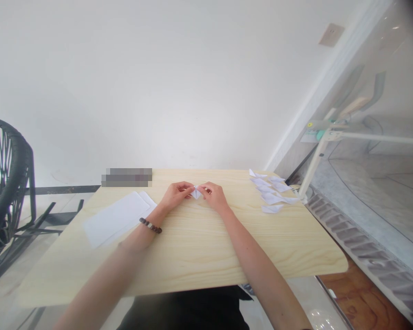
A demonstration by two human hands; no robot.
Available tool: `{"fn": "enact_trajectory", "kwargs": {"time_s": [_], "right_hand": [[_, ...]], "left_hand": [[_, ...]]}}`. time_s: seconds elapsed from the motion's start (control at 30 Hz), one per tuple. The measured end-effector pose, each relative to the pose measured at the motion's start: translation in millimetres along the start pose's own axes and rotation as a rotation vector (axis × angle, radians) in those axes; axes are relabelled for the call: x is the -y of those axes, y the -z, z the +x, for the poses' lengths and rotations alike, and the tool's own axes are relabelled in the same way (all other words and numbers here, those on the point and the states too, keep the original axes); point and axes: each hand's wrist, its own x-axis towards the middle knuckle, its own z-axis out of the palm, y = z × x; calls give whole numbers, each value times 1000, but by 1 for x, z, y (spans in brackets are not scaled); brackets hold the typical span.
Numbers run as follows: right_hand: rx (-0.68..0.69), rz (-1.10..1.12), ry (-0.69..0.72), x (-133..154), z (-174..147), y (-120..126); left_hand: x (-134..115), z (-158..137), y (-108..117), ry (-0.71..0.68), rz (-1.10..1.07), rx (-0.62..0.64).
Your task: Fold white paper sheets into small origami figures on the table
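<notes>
A small folded piece of white paper [196,194] is held just above the middle of the table, between both hands. My left hand [176,195] pinches its left side with thumb and fingers; a beaded bracelet [150,225] circles that wrist. On the other side, my right hand [213,196] grips the paper's right edge the same way. Fingers cover most of the paper, so its full shape is hidden. Flat white sheets [119,216] lie beside my left forearm. Several folded white paper pieces [271,198] with pointed ends rest in a group at the table's right.
The light wooden table [199,256] stands against a white wall [179,91]. A blurred grey block [127,178] covers the back left corner. To the left is a dark woven chair [17,183]. A white metal frame [316,160] and a bed [375,192] are at the right.
</notes>
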Motion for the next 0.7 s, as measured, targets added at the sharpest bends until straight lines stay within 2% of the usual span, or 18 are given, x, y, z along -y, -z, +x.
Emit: {"fn": "enact_trajectory", "kwargs": {"time_s": [0.23, 0.53, 0.7], "right_hand": [[33, -35, 2, 4, -1, 2], [5, 34, -48, 2, 1, -2], [13, 4, -33, 4, -1, -2]], "left_hand": [[0, -1, 1, -31, 49, 12], [1, 1, -4, -38, 30, -69], [-1, 0, 0, -29, 34, -32]]}}
